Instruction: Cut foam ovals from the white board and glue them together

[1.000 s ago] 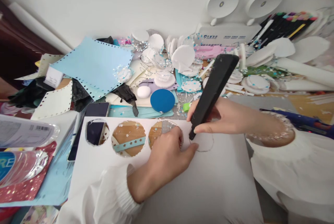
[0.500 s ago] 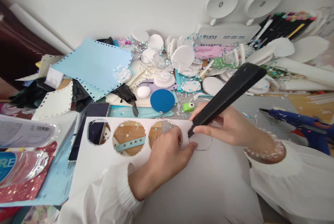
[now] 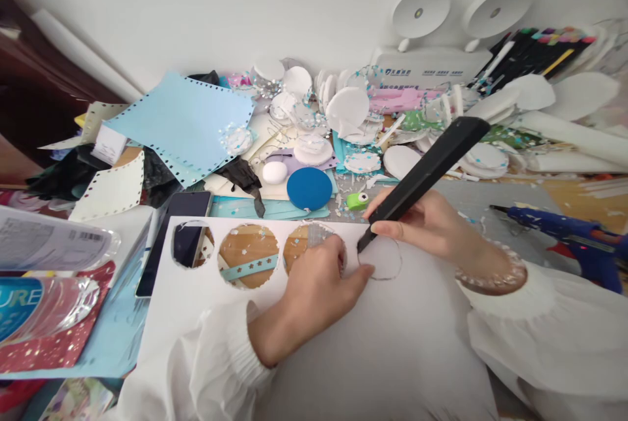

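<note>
My right hand [image 3: 432,228] is closed around a long black cutting tool [image 3: 422,171], its tip touching a white foam sheet [image 3: 402,336] at the left edge of a drawn circle [image 3: 385,259]. My left hand [image 3: 316,287] lies on the sheet beside that circle with its fingers loosely curled, pressing the sheet down and holding nothing. Three round holes [image 3: 248,255] are cut in the sheet to the left; a phone [image 3: 171,238] shows through the leftmost one.
White foam discs [image 3: 346,107], a blue disc [image 3: 309,188], a small green punch [image 3: 357,199] and light blue paper [image 3: 186,121] crowd the back. A blue glue gun [image 3: 559,225] lies at right. Plastic packets [image 3: 44,277] sit at left. Markers [image 3: 544,48] stand far right.
The black tool has tilted from steep to lower and rightward, its tip staying at the drawn circle. My right wrist has swung right. My left hand stays put.
</note>
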Available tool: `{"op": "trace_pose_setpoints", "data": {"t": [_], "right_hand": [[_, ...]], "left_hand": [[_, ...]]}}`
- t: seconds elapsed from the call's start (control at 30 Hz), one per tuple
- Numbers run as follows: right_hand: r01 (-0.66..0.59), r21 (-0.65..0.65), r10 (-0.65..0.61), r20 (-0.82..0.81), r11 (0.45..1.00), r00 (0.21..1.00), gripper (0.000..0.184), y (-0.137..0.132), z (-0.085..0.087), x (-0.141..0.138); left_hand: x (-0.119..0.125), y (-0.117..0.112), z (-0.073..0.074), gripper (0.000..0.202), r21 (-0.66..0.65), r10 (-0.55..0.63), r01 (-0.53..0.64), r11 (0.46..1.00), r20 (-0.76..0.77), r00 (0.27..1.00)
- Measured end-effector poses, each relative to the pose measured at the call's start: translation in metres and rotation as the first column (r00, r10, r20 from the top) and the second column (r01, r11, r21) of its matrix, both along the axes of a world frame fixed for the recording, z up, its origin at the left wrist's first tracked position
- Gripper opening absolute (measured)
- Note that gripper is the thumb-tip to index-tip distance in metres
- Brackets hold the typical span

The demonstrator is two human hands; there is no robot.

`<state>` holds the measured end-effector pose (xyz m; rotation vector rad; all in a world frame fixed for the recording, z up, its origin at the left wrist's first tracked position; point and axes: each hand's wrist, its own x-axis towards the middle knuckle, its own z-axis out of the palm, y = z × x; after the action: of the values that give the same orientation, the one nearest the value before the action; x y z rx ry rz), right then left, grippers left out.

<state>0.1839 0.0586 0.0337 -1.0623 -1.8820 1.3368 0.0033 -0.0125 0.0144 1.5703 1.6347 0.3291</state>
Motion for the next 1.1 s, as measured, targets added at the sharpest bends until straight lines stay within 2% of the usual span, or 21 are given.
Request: {"op": "trace_pose_setpoints", "data": {"t": [0.23,0.3,0.37,0.4,0.43,0.47,0.53,0.6,0.7,0.8,1.1], "right_hand": [[-0.028,-0.027,0.026,-0.066,0.999,0.997,0.018,-0.003,0.0,0.009],[0.108,-0.012,-0.108,-0.2,0.994,0.974,0.019,0.0,0.004,0.017],[0.305,-0.037,-0.293,-0.41,0.952,0.864,0.026,0.003,0.008,0.024],[0.373,-0.062,-0.354,-0.49,0.926,0.797,0.03,0.003,0.008,0.027],[0.402,-0.076,-0.381,-0.514,0.913,0.768,0.031,0.002,0.008,0.028],[0.42,-0.073,-0.396,-0.51,0.905,0.764,0.029,0.0,0.006,0.027],[0.404,-0.078,-0.394,-0.449,0.911,0.802,0.023,-0.01,0.0,0.02],[0.41,-0.127,-0.426,-0.388,0.903,0.818,0.018,-0.022,-0.01,0.009],[0.411,-0.14,-0.434,-0.327,0.901,0.839,0.016,-0.035,-0.026,-0.004],[0.443,-0.121,-0.459,-0.288,0.888,0.841,0.017,-0.038,-0.036,-0.007],[0.444,-0.157,-0.47,-0.27,0.882,0.84,0.021,-0.033,-0.039,0.0]], "left_hand": [[-0.001,-0.001,0.002,0.037,0.005,0.0,0.0,1.0,0.041,0.999],[-0.001,0.0,0.001,0.037,0.01,-0.002,0.002,1.0,0.033,0.999],[-0.001,0.0,-0.001,0.036,0.008,0.001,-0.001,1.0,0.027,1.0],[-0.001,0.001,-0.001,0.036,0.002,0.008,-0.008,1.0,0.032,0.999],[-0.001,0.001,-0.002,0.036,-0.003,0.019,-0.019,1.0,0.045,0.999],[-0.001,0.002,-0.003,0.036,-0.007,0.032,-0.031,0.999,0.067,0.997],[0.0,0.003,-0.005,0.038,-0.013,0.061,-0.06,0.998,0.125,0.99],[0.0,0.004,-0.008,0.039,-0.009,0.08,-0.08,0.997,0.175,0.981],[0.0,0.005,-0.011,0.04,0.002,0.091,-0.094,0.996,0.201,0.975],[0.001,0.005,-0.013,0.04,0.009,0.1,-0.105,0.994,0.215,0.971],[0.001,0.005,-0.012,0.039,0.016,0.086,-0.092,0.996,0.224,0.971]]}}
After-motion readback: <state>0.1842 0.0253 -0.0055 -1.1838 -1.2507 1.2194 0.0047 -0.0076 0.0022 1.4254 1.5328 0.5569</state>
